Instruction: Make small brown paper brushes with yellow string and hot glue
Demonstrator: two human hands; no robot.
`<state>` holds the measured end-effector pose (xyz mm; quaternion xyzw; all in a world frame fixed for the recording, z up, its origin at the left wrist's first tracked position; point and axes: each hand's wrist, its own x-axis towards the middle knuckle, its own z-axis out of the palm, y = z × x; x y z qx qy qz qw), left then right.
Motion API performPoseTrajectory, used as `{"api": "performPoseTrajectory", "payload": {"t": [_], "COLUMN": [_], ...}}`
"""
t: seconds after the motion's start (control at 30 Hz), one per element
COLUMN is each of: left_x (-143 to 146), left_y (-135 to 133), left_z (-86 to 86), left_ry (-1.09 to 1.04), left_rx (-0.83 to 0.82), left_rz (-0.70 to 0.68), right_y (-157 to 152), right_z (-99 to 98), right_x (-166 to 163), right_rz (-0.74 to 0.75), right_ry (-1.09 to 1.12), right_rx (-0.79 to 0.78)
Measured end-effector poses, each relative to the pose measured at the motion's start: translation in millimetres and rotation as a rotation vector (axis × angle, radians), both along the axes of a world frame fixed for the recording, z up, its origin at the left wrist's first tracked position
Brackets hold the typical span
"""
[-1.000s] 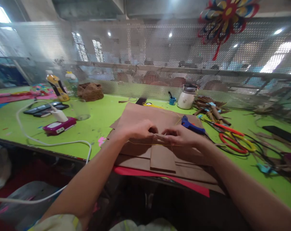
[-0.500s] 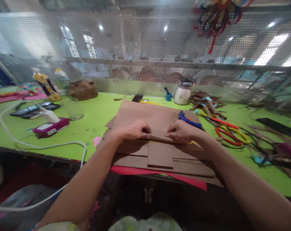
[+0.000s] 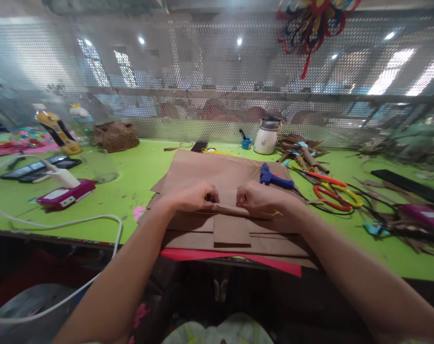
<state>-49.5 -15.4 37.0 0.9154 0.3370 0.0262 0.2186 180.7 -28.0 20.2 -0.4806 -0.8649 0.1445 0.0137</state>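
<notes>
Brown paper sheets (image 3: 202, 167) lie stacked in front of me on the green table. Both hands grip a narrow folded edge of brown paper (image 3: 234, 210) that runs across the stack. My left hand (image 3: 197, 196) is closed on its left part, fingers curled under. My right hand (image 3: 254, 196) is closed on the same edge farther right, its fingertips partly hidden. A short brown paper tab (image 3: 232, 231) lies below the edge, between my forearms. Yellow string (image 3: 277, 213) pokes out beside my right wrist. A blue glue gun (image 3: 276, 179) rests just beyond my right hand.
Orange- and yellow-handled scissors (image 3: 333, 197) and black cables lie on the right. Left stand a purple power strip (image 3: 66, 193) with a white plug and a clear cup (image 3: 104, 167). A white jug (image 3: 266, 136) stands at the back. Red paper (image 3: 274, 267) shows under the stack.
My hands have drawn slightly closer together, and the folded edge between them now stands up more. The whole view has shifted a little, so the table's things appear farther left.
</notes>
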Motion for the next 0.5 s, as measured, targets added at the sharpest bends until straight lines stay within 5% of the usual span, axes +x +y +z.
{"api": "performPoseTrajectory", "payload": {"t": [0.3, 0.5], "left_x": [0, -1], "left_y": [-5, -4], "left_z": [2.7, 5.3], "left_ry": [0.053, 0.065], "left_rx": [0.044, 0.076], "left_rz": [0.052, 0.044], "right_y": [-8, -8], "right_z": [10.8, 11.9], "right_x": [-4, 0], "right_rz": [0.030, 0.049], "right_ry": [0.009, -0.205], "right_rx": [0.094, 0.163]}}
